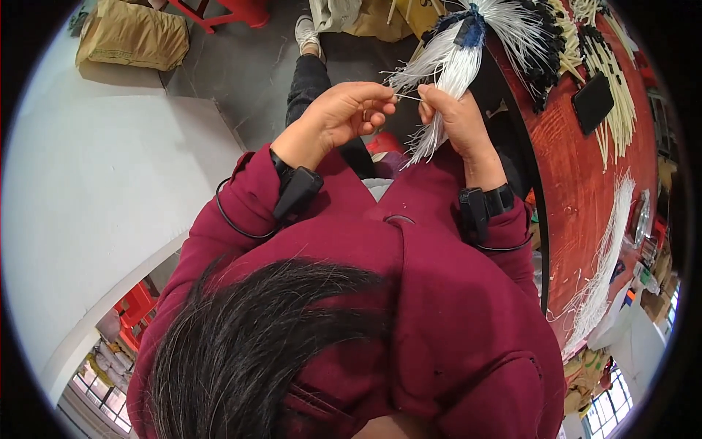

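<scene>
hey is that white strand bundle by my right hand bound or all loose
Bound: dark blue cloth is wrapped around the bundle, though its ends fan out.

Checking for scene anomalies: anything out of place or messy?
Mildly: a black rectangular phone lies on pale slender sticks, seemingly unrelated; the long white strand bundle on the red wooden table splays untidily at its near end.

cam: head-worn, L of fisheye pr | faces dn | nr hands (341, 117), upper ctr of wide FOV
</scene>
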`<state>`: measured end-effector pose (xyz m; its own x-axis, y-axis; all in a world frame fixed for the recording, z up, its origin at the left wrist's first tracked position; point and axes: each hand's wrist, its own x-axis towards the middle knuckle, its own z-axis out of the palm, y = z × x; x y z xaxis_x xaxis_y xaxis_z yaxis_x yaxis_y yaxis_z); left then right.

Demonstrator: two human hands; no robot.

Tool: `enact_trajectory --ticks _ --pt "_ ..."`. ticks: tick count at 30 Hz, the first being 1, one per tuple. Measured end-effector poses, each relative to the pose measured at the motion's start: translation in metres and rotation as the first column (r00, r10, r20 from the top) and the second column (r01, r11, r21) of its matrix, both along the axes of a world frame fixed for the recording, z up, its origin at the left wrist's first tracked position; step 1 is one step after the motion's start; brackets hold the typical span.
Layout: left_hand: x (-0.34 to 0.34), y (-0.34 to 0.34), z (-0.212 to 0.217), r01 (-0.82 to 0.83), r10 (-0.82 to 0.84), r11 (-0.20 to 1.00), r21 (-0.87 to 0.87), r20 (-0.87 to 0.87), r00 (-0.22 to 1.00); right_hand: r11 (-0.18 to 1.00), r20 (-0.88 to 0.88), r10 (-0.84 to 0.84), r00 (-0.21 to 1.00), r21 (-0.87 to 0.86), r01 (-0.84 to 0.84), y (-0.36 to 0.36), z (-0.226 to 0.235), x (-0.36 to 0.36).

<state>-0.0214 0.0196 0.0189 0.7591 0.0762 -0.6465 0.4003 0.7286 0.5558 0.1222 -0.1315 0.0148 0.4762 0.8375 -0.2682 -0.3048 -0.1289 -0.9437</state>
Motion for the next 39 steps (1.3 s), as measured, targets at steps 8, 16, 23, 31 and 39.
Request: enact_trajectory --ticks 8,16,23,31,39 --pt "-0.001 0.000 0.011 -0.003 0.003 0.999 0.051 0.002 1.000 1.000 -0.006 -0.008 1.000 -0.023 0.008 0.000 -0.002 0.000" --pt "-0.005 0.000 0.000 0.143 -0.163 0.958 0.249 0.058 0.985 1.000 0.021 -0.006 1.000 -0.004 0.007 0.001 0.002 -0.002" --pt "-0.012 -0.002 -0.021 0.001 0.018 0.972 -0.236 0.080 0.997 1.000 0.038 -0.014 0.999 0.018 0.013 0.002 0.000 -0.001" --pt "-0.013 -0.005 0.004 -0.071 0.071 0.994 -0.082 -0.007 0.997 0.999 0.023 -0.039 0.999 0.030 0.039 0.002 -0.004 -0.001" --pt "-0.017 0.001 -0.010 0.055 -0.052 0.998 -0.024 0.131 0.990 0.999 0.025 -0.030 0.999 0.028 0.029 0.002 -0.003 -0.001"
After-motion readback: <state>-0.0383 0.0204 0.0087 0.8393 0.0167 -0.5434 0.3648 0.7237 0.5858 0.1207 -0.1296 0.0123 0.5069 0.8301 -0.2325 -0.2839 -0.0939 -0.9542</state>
